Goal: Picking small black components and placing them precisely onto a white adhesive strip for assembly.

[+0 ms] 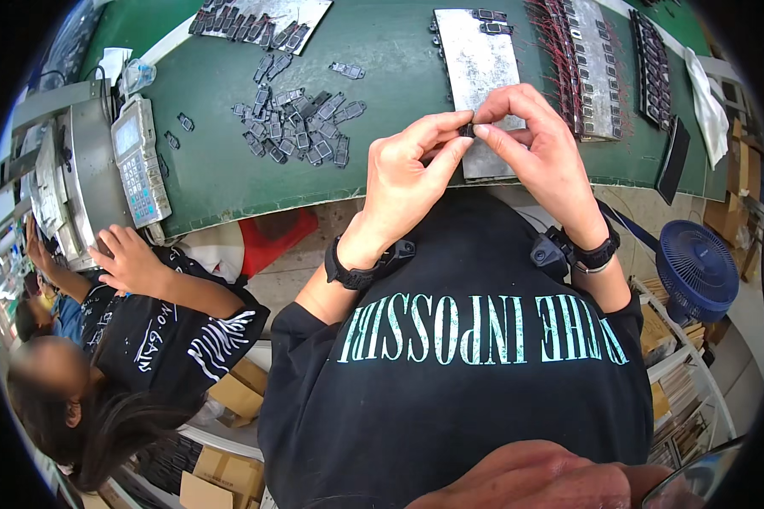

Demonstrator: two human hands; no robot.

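Note:
Between my two hands, over the near part of a white-grey metal plate (477, 72), is a small black part (466, 131). My left hand (409, 165) pinches it between thumb and forefinger. From the other side, my right hand (542, 146) closes its thumb and forefinger on the same part. The fingertips hide most of its shape. A few black frame-like pieces (495, 28) lie at the plate's far end, and more line its left edge. Left of my hands, a loose heap of black plastic frames (301, 123) is spread on the green tabletop (382, 93).
Farther right stands a plate with rows of small parts and red wires (590, 68), then a black strip of parts (649, 72). Another loaded plate (259, 21) lies far left. A keypad device (136, 161) sits by a co-worker's hand (132, 261). A blue fan (696, 270) is at right.

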